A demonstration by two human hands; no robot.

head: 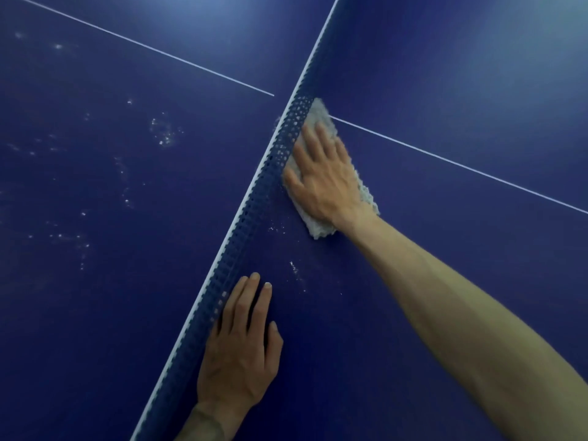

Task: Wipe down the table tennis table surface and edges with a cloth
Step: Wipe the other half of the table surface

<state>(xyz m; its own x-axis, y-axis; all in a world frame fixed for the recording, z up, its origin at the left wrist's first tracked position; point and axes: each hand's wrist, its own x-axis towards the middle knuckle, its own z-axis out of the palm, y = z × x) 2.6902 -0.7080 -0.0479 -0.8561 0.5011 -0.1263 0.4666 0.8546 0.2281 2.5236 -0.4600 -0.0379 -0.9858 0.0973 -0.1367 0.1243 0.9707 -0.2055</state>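
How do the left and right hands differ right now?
The right hand presses flat on the cloth; the left hand rests bare on the table. The right hand is farther along the net, by the white centre line; the left hand is nearer the camera. Shared: both lie open, fingers straight, on the same side of the net, close beside it.
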